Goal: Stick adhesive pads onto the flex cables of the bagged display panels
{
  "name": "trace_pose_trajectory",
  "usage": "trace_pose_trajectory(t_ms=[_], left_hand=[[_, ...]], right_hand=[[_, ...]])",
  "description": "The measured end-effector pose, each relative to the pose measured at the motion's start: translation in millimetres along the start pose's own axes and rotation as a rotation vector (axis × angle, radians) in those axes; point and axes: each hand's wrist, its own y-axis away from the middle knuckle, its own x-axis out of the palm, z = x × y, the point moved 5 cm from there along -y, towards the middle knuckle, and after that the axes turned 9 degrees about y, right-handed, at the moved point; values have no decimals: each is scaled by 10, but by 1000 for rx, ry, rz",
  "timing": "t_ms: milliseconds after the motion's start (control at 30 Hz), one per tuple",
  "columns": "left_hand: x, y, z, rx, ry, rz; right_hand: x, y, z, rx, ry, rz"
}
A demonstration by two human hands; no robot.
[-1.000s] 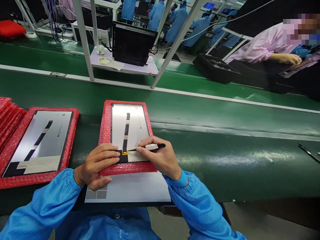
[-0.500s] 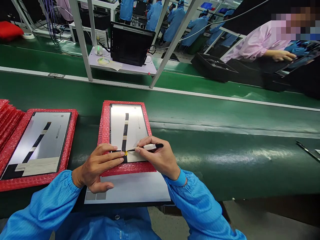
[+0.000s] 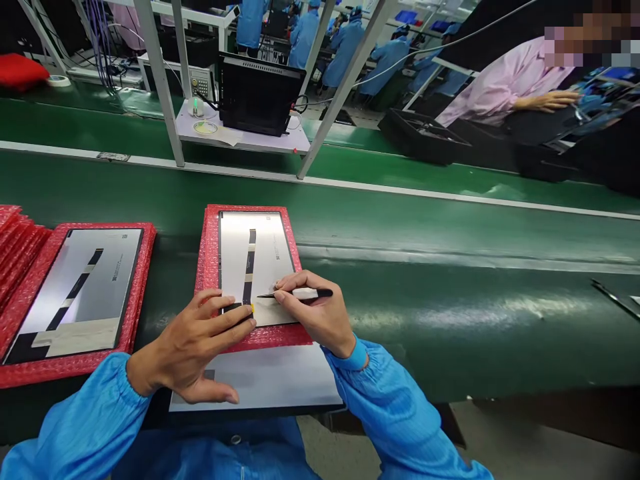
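Observation:
A display panel (image 3: 265, 257) with a silvery back lies on red bubble wrap (image 3: 209, 247) in front of me. A dark flex strip (image 3: 249, 267) runs along its back, with a small yellow piece (image 3: 253, 308) at the lower end. My left hand (image 3: 200, 347) is open, fingers spread, its fingertips resting by the strip's lower end and the yellow piece. My right hand (image 3: 317, 310) pinches slim pointed tweezers (image 3: 304, 293), black with a white middle. Their dark tip points left, just right of the strip; whether it touches the panel I cannot tell.
Left of me, another panel (image 3: 100, 287) lies on red bubble wrap, beside stacked red wraps (image 3: 17, 247). A whitish sheet (image 3: 270, 380) lies nearest me. A dark slim tool (image 3: 615, 300) is at far right. Beyond stand a monitor (image 3: 263, 93), frame posts and a person in pink (image 3: 500, 87).
The tweezers' tip has drawn back from the yellow piece, up and to the right. My left hand has shifted, its fingers now covering more of the yellow piece.

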Motion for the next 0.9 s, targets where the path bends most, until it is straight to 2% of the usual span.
trace_pose_trajectory(t_ms=[100,267,333,400,467,533,600,667,733,800,900], left_hand=[[34,-41,-45,-56,-73,37],[85,10,-2,-44,-52,-7],[108,78,56,-19,10,-47],[133,145,116,-6,69,-99],[157,199,157,3,110,-157],[179,236,178,14,125,-202],[197,260,194,22,126,-227],[206,279,222,20,123,-246],[206,295,243,36,109,-261],[203,308,254,55,89,-265],[196,311,262,47,81,-257]], right_hand=[[12,-11,-2,-9,-15,4],[-19,33,15,5,-57,-40],[-138,105,7,-1,-98,-106],[-368,225,-53,0,-115,-231],[-697,417,-188,42,-18,-397],[-1051,692,-379,123,237,-533],[-1323,1018,-607,209,567,-548],[-1488,1383,-885,322,763,-523],[-1530,1742,-1164,464,857,-499],[-1448,2026,-1375,573,911,-478],[-1232,2242,-1500,531,812,-575]])
